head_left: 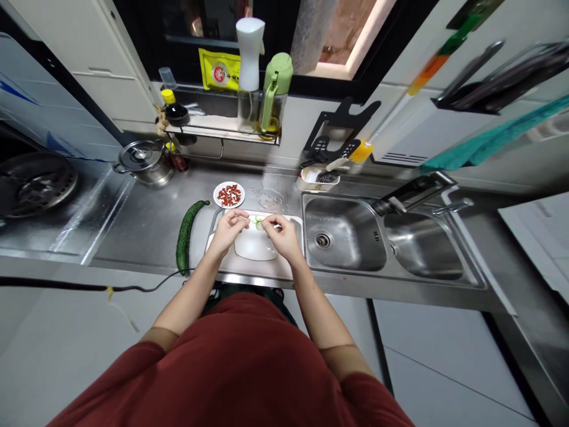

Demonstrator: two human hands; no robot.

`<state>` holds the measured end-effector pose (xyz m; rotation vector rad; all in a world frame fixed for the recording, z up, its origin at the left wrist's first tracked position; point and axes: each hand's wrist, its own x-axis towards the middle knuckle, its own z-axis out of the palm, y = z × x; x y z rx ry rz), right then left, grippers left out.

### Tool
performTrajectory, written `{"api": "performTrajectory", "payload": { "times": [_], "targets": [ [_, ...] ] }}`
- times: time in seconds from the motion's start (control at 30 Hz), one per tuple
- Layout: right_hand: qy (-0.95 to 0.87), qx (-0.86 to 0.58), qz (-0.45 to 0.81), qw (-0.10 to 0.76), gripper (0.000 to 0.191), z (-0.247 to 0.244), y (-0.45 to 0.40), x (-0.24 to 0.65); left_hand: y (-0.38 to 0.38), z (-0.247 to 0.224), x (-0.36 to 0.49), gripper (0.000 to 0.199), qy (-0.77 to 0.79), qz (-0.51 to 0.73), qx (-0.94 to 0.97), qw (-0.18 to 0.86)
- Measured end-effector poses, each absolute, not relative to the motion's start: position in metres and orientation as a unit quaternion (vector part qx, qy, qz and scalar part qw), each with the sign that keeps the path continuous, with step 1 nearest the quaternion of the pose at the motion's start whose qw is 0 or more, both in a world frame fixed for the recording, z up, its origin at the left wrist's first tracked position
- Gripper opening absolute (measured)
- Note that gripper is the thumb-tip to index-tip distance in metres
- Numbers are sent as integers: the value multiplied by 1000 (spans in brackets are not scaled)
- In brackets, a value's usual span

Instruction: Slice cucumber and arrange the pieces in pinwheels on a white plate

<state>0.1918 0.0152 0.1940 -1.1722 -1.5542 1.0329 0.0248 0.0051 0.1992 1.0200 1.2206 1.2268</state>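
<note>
The right hand [282, 234] has thumb and forefinger drawn together in a light pinch, apparently on the edge of the thin green-rimmed slices [258, 223]. The left hand [231, 228] has its fingertips bunched close just across from them, with little gap; whether anything sits between them is too small to tell. Taking the white dish [255, 250] as the clock's centre, the slices are at 12, over its far edge, the left hand at 10 and the right at 2.

Slices this thin would likely tear or stick under a hard squeeze, so the handling calls for pad pressure only, fingertips on the rim where the skin gives strength, and one piece eased off at a time. Keeping both hands low over the dish means a dropped slice lands on it, and wrists held wide leave the slices in sight.

The dish rests on the cutting board [224, 265]. Further out, a long green cucumber [184, 240] lies at 9 o'clock, beside the board; a small plate [216, 194] of red pieces [229, 195] is at 11; the sink [344, 270] is at 3, and a lidded pot [151, 173] well off at 10
</note>
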Motion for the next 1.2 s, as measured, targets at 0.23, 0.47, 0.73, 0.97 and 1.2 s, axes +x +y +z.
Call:
{"api": "performTrajectory", "payload": {
  "times": [0.23,0.47,0.73,0.97,1.2],
  "targets": [
    [-679,-444,359,461,18,198,15,197,-1,198,30,42,495,394,436,640],
    [-775,-382,238,443,15,206,14,205,3,199,36,41,461,412,355,701],
    [-808,-365,183,424,14,203,14,211,5,204,34,28,427,441,310,726],
    [-809,-361,193,422,13,203,12,209,6,207,34,28,452,466,335,683],
    [-813,-359,204,410,12,204,12,208,5,203,34,30,467,490,386,627]
  ]
}}
